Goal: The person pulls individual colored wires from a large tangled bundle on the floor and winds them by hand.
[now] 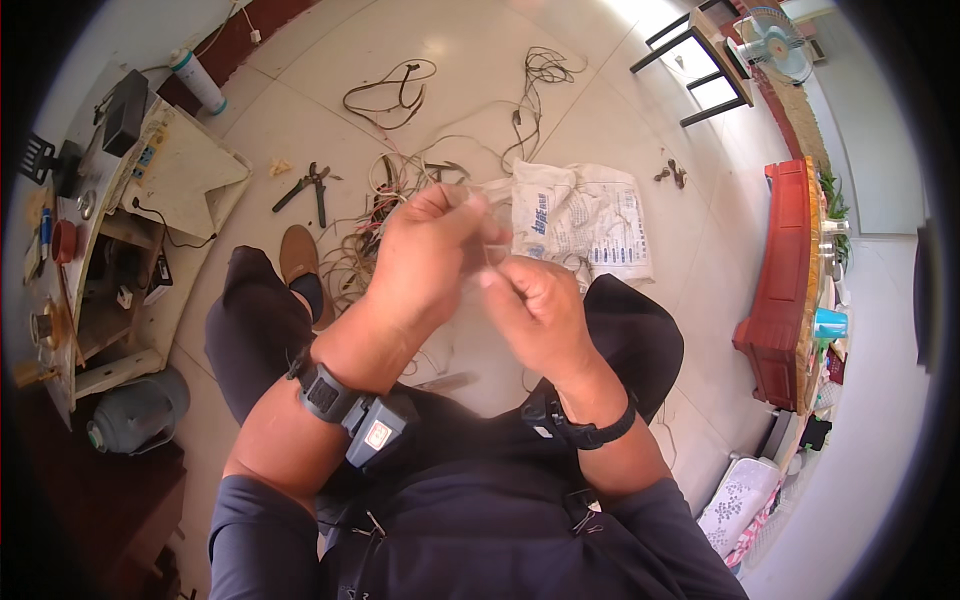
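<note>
My left hand (424,251) is raised in front of me with its fingertips pinched together. Lower and to the right, my right hand (541,311) pinches with thumb and forefinger. A thin wire (486,249) appears to run between the two pinches; it is blurred and partly hidden by the fingers. Beneath my left hand, a tangle of electric wires (352,262) spreads over the tiled floor. A crumpled white woven sack (577,217) with printing lies beyond my right hand. To the left of the wires lie cutting pliers (313,191) with dark handles, their jaws pointing away.
Black cables (386,97) and a looped cord bundle (551,67) lie farther out on the floor. A worn white cabinet (180,172) and a grey jug (142,409) stand left. Right are a red wooden cabinet (784,277), a black-framed stool (697,67) and a fan (778,46).
</note>
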### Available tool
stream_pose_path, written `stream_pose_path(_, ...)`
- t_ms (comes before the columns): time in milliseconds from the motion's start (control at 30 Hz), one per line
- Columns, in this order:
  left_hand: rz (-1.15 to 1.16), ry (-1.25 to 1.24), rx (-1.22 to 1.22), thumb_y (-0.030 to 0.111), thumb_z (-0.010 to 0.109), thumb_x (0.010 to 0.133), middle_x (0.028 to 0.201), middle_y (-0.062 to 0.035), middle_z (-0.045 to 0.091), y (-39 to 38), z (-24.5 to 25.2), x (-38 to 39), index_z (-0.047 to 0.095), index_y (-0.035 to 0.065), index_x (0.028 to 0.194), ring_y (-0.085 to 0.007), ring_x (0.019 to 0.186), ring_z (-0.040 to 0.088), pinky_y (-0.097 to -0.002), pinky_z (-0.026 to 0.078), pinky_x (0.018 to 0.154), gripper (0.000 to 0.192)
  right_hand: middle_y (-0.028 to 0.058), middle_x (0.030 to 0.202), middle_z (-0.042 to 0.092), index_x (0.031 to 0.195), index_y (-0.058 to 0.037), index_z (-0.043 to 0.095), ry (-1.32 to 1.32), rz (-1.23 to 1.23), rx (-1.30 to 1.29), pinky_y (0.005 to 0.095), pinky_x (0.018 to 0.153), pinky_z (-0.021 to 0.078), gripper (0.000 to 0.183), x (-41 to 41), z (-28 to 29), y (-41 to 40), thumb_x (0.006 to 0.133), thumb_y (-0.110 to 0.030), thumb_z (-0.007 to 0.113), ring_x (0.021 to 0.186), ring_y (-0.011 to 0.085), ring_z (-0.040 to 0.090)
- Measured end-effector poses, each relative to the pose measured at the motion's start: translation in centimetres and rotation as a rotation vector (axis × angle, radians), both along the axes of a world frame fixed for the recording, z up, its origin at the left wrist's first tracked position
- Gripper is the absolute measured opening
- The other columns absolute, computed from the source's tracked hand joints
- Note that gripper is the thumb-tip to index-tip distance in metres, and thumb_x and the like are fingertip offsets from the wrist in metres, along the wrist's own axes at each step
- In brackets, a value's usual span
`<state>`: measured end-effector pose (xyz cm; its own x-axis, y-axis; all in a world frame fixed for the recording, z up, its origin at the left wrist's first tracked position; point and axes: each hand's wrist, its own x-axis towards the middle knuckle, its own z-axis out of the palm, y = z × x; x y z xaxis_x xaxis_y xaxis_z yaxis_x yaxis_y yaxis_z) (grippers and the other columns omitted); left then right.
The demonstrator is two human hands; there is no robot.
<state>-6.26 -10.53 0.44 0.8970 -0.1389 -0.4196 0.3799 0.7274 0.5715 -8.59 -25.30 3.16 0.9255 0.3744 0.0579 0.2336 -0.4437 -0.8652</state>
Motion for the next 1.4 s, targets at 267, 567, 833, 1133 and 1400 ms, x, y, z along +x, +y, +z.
stream_pose_path(267,0.086,0.002,0.083,0.013,0.054,0.104,0.082,-0.0066,0.063,1.7,-1.2,1.8,0.057,0.0027,0.095,-0.0205,0.082,0.068,-0.0312,0.057,0.069,0.014,0.0145,0.058,0.044,0.069,0.0009,0.048,0.027,0.092,0.035,0.0379,0.050,0.0337,0.029,-1.9,0.7,0.0,0.091,-0.010,0.063,0.051,0.0242,0.037)
stream_pose_path(567,0.301,0.001,0.133,0.011,0.057,0.101,0.081,-0.0103,0.064,3.4,-3.4,3.8,0.057,-0.0003,0.092,-0.0224,0.075,0.068,-0.0312,0.058,0.067,0.014,0.0104,0.056,0.039,0.066,-0.0025,0.046,0.056,0.271,-0.031,0.0387,0.047,0.0312,0.030,-5.4,2.8,-1.7,0.089,-0.008,0.064,0.047,0.0292,0.042)
stream_pose_path(833,0.261,0.019,0.184,0.013,0.055,0.104,0.086,-0.0071,0.063,3.1,-3.2,3.7,0.056,0.0019,0.098,-0.0219,0.083,0.068,-0.0355,0.060,0.075,0.013,0.0095,0.056,0.039,0.066,-0.0026,0.046,0.017,0.184,0.007,0.0375,0.048,0.0316,0.030,-5.8,2.9,-3.6,0.088,-0.007,0.065,0.047,0.0271,0.040)
stream_pose_path(1133,0.160,0.049,0.033,0.021,0.053,0.106,0.088,-0.0058,0.063,2.8,-1.5,1.9,0.056,0.0056,0.106,-0.0198,0.079,0.068,-0.0345,0.059,0.072,0.015,0.0129,0.064,0.051,0.076,0.0003,0.059,0.017,0.114,-0.127,0.0347,0.054,0.0402,0.019,-3.7,1.2,-4.8,0.092,-0.008,0.065,0.055,0.0283,0.049)
stream_pose_path(1400,0.108,0.024,-0.066,0.020,0.052,0.106,0.094,-0.0067,0.063,3.1,-0.3,1.3,0.054,0.0047,0.108,-0.0223,0.085,0.070,-0.0357,0.057,0.071,0.016,0.0028,0.074,0.060,0.088,-0.0011,0.061,0.230,-0.026,0.132,0.0294,0.060,0.0445,0.014,-3.1,-0.2,-5.7,0.093,-0.011,0.068,0.064,0.0106,0.054)
